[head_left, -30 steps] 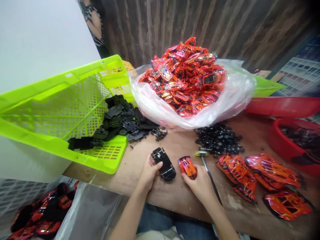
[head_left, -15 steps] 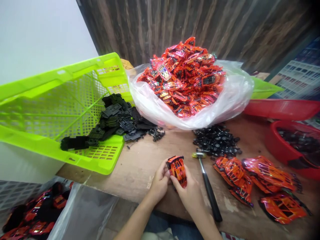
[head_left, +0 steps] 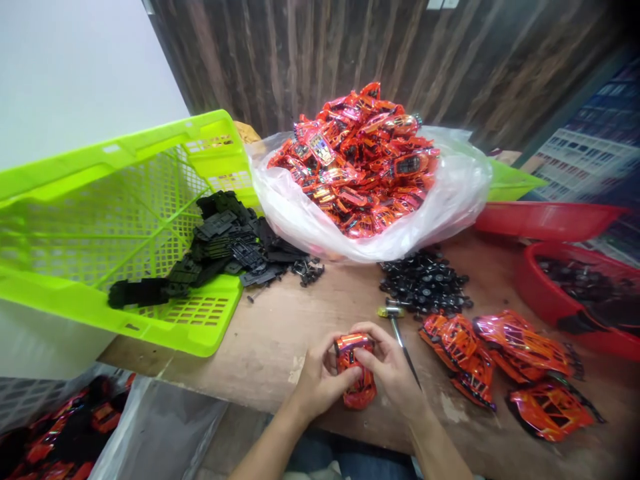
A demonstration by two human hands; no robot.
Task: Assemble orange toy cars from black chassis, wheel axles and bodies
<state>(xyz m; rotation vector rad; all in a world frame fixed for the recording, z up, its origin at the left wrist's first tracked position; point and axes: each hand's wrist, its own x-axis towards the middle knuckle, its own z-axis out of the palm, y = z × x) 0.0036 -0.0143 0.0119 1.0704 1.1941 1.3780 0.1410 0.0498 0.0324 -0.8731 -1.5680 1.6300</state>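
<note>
Between my two hands is an orange toy car, held just above the front part of the wooden table. My left hand grips its left side, thumb lying across the body. My right hand wraps the other side, with its thumb pressed on the top. Part of the car is covered by the fingers. Close to my right hand lies a hammer with a yellow head, its black handle partly hidden by that hand. Several orange car body shells rest farther right.
A white plastic bag heaped with orange shells stands at the back. Left is a tipped green crate with black chassis plates. Black wheels are piled near a red basin. Finished-looking cars sit at lower left.
The toy car has been turned in my hands and brought slightly lower. My right hand has shifted up around its far end, and now covers part of the hammer's handle. The view has shifted slightly.
</note>
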